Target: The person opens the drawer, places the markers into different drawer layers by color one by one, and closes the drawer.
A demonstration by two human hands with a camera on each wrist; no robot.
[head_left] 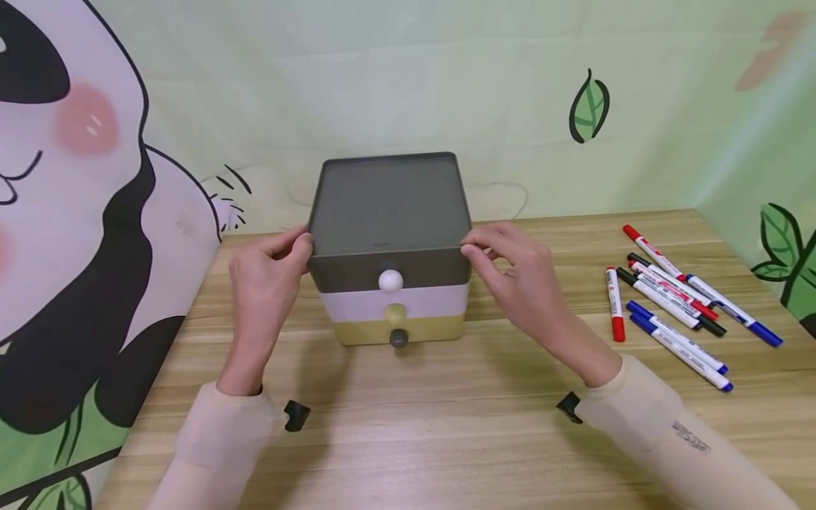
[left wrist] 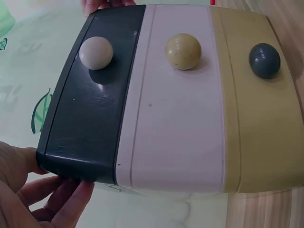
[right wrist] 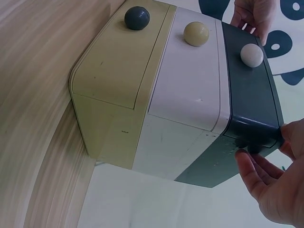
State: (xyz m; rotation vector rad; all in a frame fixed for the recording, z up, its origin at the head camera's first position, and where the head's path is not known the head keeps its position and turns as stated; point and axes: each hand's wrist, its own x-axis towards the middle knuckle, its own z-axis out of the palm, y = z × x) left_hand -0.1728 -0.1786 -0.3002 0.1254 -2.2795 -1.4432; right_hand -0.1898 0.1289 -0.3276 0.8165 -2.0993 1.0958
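Observation:
A small three-tier drawer box (head_left: 392, 202) stands on the wooden table, drawers closed. Its top tier is dark grey with a white knob (head_left: 391, 281). Below come a pale pink tier with a yellow knob (right wrist: 196, 33) and a yellow tier with a dark grey knob (left wrist: 264, 61). At the box's left side, my left hand (head_left: 268, 280) pinches the grey top tier near its front corner. My right hand (head_left: 525, 276) grips the opposite front corner, thumb near the upper edge and fingertips against the side, as the right wrist view shows.
Several capped markers, among them a red one (head_left: 615, 304) and a blue one (head_left: 681, 352), lie to the right on the table (head_left: 395, 439). A pale green backdrop (head_left: 382, 85) with a large panda print hangs behind and to the left.

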